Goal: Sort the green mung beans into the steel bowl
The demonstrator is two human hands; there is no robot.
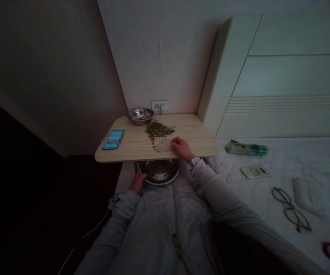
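Observation:
A loose pile of small green beans (157,129), which look like mung beans, is spread on the pale wooden tabletop (190,128). My right hand (182,148) is closed in a pinch on a thin, see-through flat piece (164,144), maybe a plastic card, at the near side of the pile. A few beans lie around that piece. Below the table's front edge, my left hand (139,182) grips the left rim of a steel bowl (161,179), held against my body. Several beans sit in this bowl, and the tabletop hides its far side.
Another steel bowl (140,116) stands at the table's back left, near a wall socket (159,105). A blue packet (113,139) lies at the left. On the bed to the right are a green bottle (246,148), a phone (255,172) and glasses (291,208).

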